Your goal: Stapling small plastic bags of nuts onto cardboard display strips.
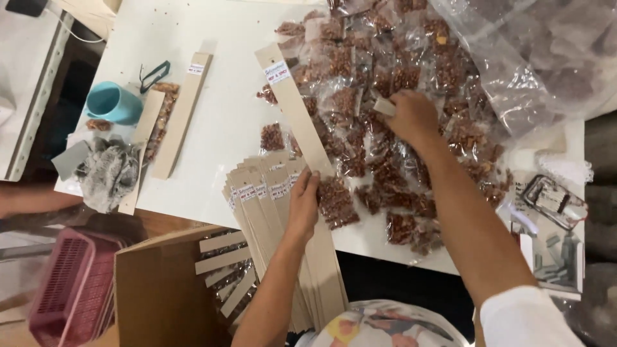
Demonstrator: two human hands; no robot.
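My left hand rests flat on a fanned stack of tan cardboard strips with small white labels, at the table's near edge. One longer cardboard strip lies slanted from that hand up toward the pile. My right hand reaches into a heap of small clear packets of brown nuts and pinches a packet's pale top edge. A single nut packet lies apart on the white table.
A teal cup, scissors, two more strips and a grey cloth sit at left. A brown cardboard box holds finished strips below. A pink basket stands lower left. Large clear bag upper right.
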